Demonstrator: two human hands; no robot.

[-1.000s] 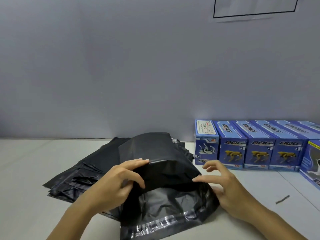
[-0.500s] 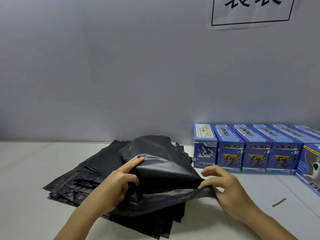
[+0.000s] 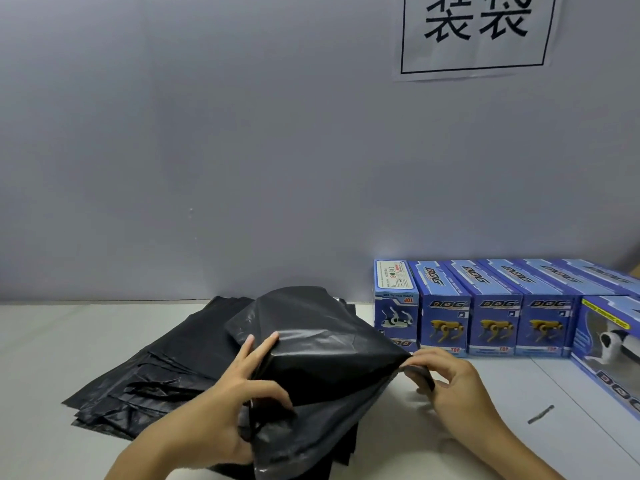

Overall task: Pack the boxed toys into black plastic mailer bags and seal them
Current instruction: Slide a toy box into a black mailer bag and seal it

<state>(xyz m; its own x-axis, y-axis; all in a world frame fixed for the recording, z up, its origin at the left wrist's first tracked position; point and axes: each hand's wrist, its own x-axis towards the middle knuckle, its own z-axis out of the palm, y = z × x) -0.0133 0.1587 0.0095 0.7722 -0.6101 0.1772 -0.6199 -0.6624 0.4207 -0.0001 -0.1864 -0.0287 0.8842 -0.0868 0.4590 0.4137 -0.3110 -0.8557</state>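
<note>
A filled black mailer bag (image 3: 322,344) sits at 6 o'clock atop a stack of empty bags (image 3: 156,372). Since 0.5 seconds ago, its flap has folded further over. The left hand (image 3: 239,393) grips its near-left side; the right hand (image 3: 450,379) pinches the flap corner. Blue toy boxes (image 3: 491,306) line up at 3 o'clock.

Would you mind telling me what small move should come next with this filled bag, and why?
Probably fold the flap down flat: the left hand steadies the filled mailer bag, the right hand pinches its flap corner, and the mouth looks unsealed.
</note>
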